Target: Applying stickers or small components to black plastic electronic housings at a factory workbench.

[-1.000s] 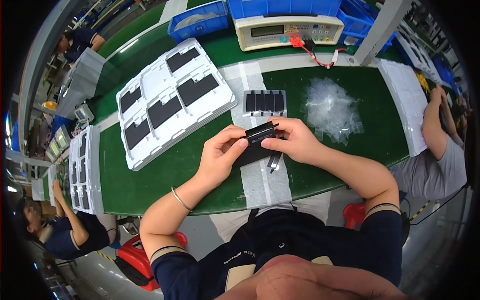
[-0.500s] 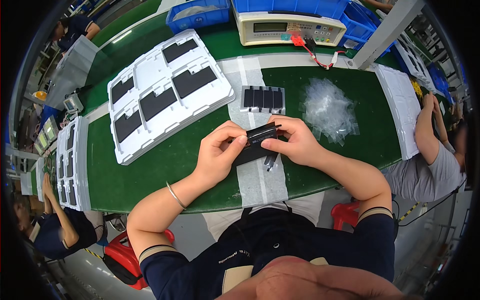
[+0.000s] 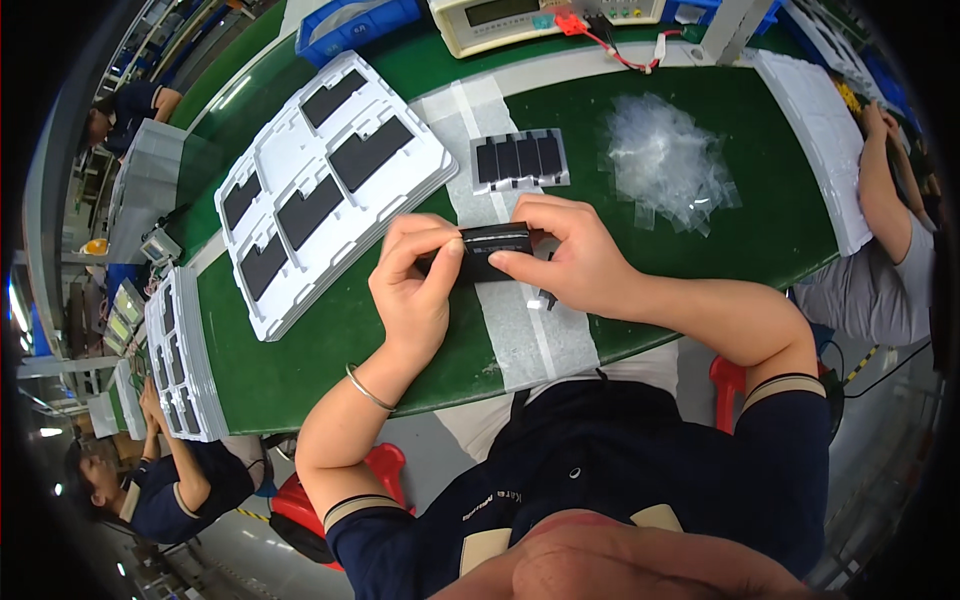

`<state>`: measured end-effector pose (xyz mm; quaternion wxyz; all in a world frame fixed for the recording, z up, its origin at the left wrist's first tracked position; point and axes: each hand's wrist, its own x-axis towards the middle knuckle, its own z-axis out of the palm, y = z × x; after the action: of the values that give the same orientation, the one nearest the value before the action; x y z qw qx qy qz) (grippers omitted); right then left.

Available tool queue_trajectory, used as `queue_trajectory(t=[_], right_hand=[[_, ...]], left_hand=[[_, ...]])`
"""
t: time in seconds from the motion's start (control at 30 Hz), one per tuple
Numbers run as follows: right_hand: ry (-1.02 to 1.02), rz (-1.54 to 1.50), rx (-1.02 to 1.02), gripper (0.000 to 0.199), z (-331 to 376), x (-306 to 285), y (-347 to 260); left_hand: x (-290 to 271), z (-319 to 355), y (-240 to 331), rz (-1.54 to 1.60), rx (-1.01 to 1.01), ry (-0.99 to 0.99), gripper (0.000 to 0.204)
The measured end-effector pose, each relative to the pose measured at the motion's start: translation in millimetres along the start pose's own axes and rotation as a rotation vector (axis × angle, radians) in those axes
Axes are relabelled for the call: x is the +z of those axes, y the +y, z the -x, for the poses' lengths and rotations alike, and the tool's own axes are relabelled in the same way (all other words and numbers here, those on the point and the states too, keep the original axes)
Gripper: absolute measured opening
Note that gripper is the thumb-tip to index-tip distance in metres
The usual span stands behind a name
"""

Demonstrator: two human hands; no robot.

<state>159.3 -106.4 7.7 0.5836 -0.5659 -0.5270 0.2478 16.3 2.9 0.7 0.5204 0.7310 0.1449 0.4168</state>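
Gripping a flat black battery-like pack (image 3: 493, 262) by its two ends, in front of the body, over a white paper band (image 3: 545, 345) across the green surface (image 3: 285, 375). Pinching its left end between thumb and bent fingers (image 3: 425, 238) of the left hand (image 3: 412, 285), close together at the upper corner. Holding its right end with the right hand (image 3: 580, 255), thumb against the near face, fingers folded behind the upper edge. Showing a shiny line along the pack's upper edge. Unable to tell from this angle about contact between pack and band. Partly covering, with the right hand, a short dark strip (image 3: 547, 298) just below; unable to tell about any joint with the pack.

Facing, just beyond the hands, a clear sheet (image 3: 518, 160) with four black rectangles side by side. Having to the right a loose heap of clear film pieces (image 3: 668, 165), near the right hand yet apart from it. Having to the left a stack of white trays (image 3: 285, 155), with five black pieces in compartments of the top one. Looking across to a beige meter (image 3: 520, 38) with a red clip (image 3: 570, 22) at its front, and to a blue bin (image 3: 355, 30). Wearing a metal bangle (image 3: 367, 388) on the left wrist. Working near a co-worker in grey (image 3: 860, 305) on the right.
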Motion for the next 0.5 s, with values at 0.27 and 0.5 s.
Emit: queue_trajectory(t=[0.27,0.5], right_hand=[[0.082,0.117,-0.137,0.020,1.5,5.1,-1.3],[0.202,0.244,-0.214,0.017,-5.0,8.1,3.1]], left_hand=[[-0.7,-3.3,4.5,-0.109,0.215,0.049,0.015],[12.6,-2.8,6.2,-0.303,0.236,0.116,0.022]])
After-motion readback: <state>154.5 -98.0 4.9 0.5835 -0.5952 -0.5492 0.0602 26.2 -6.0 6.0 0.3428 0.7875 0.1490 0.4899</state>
